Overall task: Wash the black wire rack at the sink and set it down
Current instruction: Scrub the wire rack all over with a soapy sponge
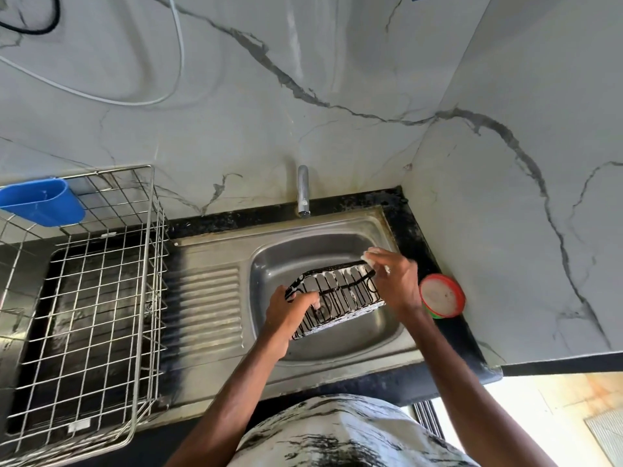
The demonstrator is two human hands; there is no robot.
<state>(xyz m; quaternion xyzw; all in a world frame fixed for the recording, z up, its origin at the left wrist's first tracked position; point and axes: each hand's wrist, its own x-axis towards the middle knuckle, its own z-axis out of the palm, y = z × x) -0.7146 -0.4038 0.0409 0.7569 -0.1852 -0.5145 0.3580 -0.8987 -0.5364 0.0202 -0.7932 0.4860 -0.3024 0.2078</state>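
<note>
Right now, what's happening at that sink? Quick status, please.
Left hand grips black wire rack at its left end. Right hand pinches pale sudsy pad on far rim. Rack soapy, tilted over sink basin. Tap not running; nothing blocking.

Blue holder [40, 205] on steel basket [111, 172]

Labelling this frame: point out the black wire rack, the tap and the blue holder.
black wire rack [338, 295], head view, central wires.
tap [303, 193], head view, spout.
blue holder [42, 204], head view, side wall.

rack [340, 298] over sink [377, 230], faucet [303, 193] behind, dish basket [94, 298] left, tub [442, 295] right
</note>
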